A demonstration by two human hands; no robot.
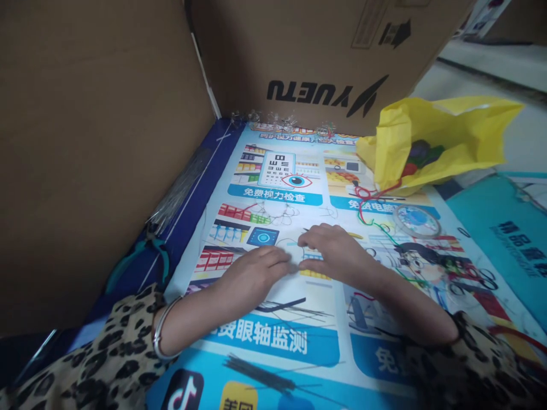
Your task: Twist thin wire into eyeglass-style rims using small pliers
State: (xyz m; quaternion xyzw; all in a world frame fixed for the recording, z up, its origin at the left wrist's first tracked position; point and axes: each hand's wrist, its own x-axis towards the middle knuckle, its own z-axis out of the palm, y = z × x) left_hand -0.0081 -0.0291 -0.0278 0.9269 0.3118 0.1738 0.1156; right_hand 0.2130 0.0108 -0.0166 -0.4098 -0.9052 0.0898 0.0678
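Left hand (252, 276) with fingers bunched, right hand (337, 250) curled, narrow thumb-finger gap, thin wire loop (291, 239) between fingertips above printed poster (342, 302), cannot tell which hand grips it, dark wire bundle (258, 373) nearer the wearer, teal-handled pliers (128, 263) beside left forearm, yellow bag (393, 148) beyond right hand

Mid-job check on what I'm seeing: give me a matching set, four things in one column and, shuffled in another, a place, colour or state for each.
Things:
1. Pliers
2. Bag
3. Left hand
4. Dark wires

Descriptions:
A. Silver bracelet at its wrist
B. On the poster, beside the music-note logo
C. Teal handles
D. Yellow, mouth open

Pairs: 1-C, 2-D, 3-A, 4-B
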